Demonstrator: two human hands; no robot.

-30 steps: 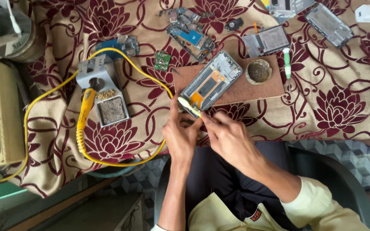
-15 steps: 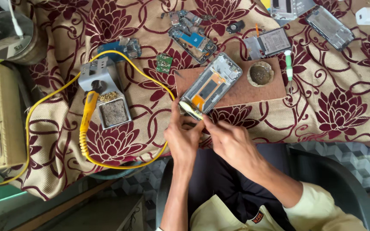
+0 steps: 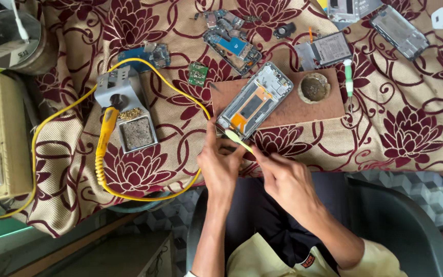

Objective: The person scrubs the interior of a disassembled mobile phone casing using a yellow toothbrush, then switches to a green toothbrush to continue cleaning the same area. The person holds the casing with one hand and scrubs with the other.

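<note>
Right hand (image 3: 288,182) pinches a pale toothbrush (image 3: 238,140), bristle end at the near corner of the opened phone frame (image 3: 255,100). Left hand (image 3: 220,164) steadies that corner, thumb up against the frame; fingers curled, exact grip unclear. Frame lies on a brown board (image 3: 288,105) on the worktop (image 3: 411,128), stripped. Boards (image 3: 232,43) lie loose beyond; yellow soldering iron (image 3: 104,134) parked left. Looks mid-clean; reassembly not started.
</note>
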